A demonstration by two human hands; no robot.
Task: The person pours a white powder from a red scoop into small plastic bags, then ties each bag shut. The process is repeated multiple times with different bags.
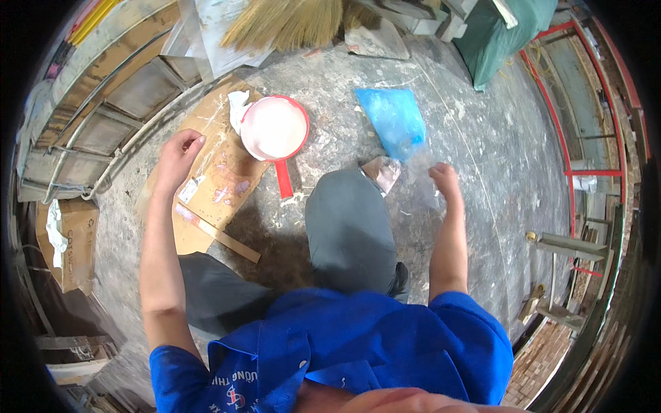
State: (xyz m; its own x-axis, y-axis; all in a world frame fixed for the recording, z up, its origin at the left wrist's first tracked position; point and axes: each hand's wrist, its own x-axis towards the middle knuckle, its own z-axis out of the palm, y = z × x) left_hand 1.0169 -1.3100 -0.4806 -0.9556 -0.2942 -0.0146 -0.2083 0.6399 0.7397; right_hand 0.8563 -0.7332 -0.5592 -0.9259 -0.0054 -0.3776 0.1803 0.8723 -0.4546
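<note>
My left hand rests with fingers curled on the edge of a paint-stained cardboard sheet lying on the concrete floor. A red pot with a handle, filled with white paste, sits on the far end of that cardboard. My right hand hovers low over the floor near a crumpled clear plastic bag, fingers bent; whether it grips the bag is unclear. A blue plastic bag lies just beyond. My knees in grey trousers are between the hands.
A straw broom leans at the top. A green sack stands at the upper right beside red metal railing. A cardboard box sits at the left, wooden frames behind it.
</note>
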